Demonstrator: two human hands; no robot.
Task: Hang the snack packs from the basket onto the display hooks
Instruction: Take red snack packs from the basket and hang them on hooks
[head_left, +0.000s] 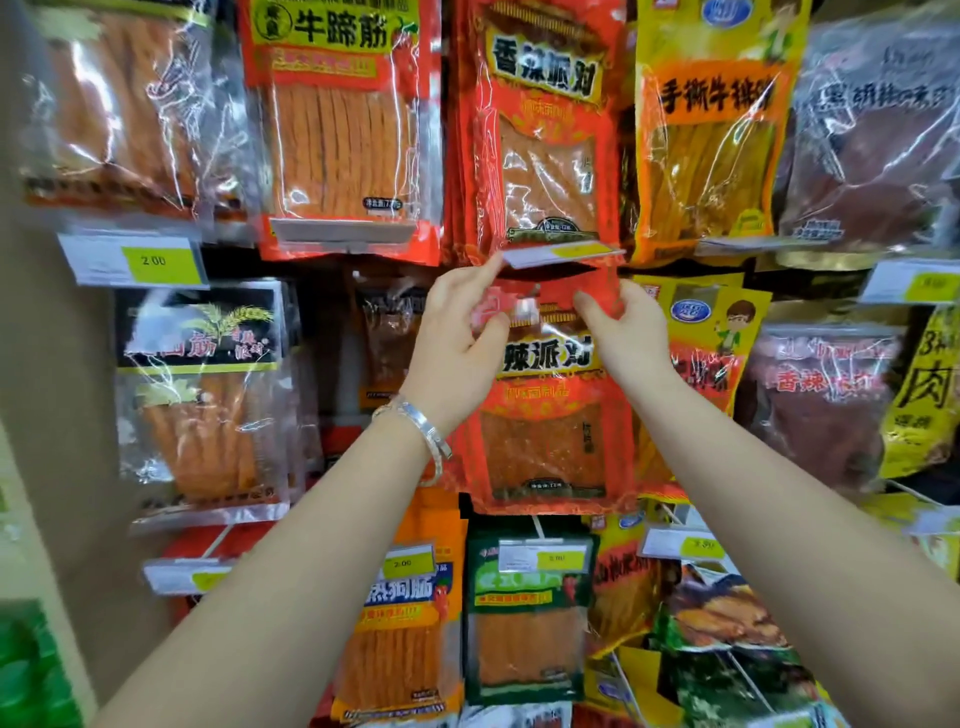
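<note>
Both hands are holding one red snack pack up against the display wall. The left hand is pinching the pack's top edge at the left, with the index finger reaching up toward the price tag that is sitting just above the pack. The right hand is gripping the pack's top right corner, fingers curled over the edge. The pack is hanging flat, upright, with its printed face toward the camera; the hook itself is hidden behind the hands and the pack top, so I cannot tell whether the pack is on it. A silver bracelet is sitting on the left wrist, just left of the pack. Matching red packs are hanging directly above the pack, past the price tag. A yellow pack is hanging just right of it, partly behind the right hand. A black-labelled pack is hanging well to its left. A green pack is hanging directly below it, with an orange pack down to the left.
</note>
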